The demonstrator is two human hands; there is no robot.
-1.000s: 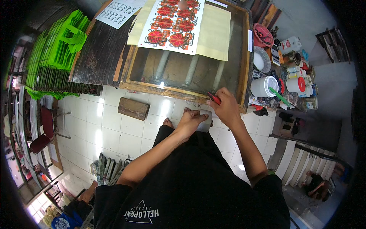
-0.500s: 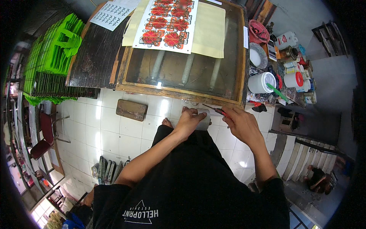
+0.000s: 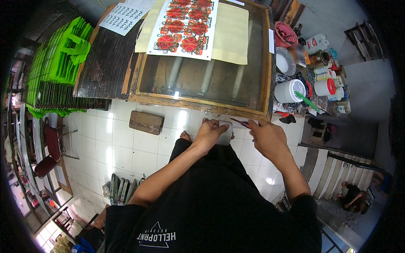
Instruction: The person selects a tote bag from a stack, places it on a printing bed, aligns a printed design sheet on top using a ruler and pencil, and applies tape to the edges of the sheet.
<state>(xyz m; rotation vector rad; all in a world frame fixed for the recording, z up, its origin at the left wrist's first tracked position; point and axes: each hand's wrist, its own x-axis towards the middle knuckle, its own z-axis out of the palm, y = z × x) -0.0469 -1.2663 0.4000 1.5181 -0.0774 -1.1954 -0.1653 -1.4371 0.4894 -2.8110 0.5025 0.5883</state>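
Close to my waist, my left hand [image 3: 209, 135] is closed round a wide, whitish roll of tape [image 3: 225, 134], with its thumb over the top edge. My right hand [image 3: 268, 138] grips what look like small scissors [image 3: 242, 123] with red handles. Their dark, thin tip points left toward the roll, and the fingers hide most of the handles. Both hands are just short of the front edge of a wood-framed glass-topped table [image 3: 202, 100]. On the glass lie a white sheet with red and black prints [image 3: 181, 36] and pale yellow paper [image 3: 231, 40].
On the right, a cluttered bench carries a white bucket [image 3: 289, 92], a red basin [image 3: 286, 34] and several jars. Green bags [image 3: 69, 50] hang on a rack at left. A wooden block [image 3: 146, 122] rests on the tiled floor. Another person [image 3: 352, 196] crouches at lower right.
My right hand has shifted slightly right and down, drawing the scissors' tip a little away from the roll. My left hand keeps its hold almost unmoved.
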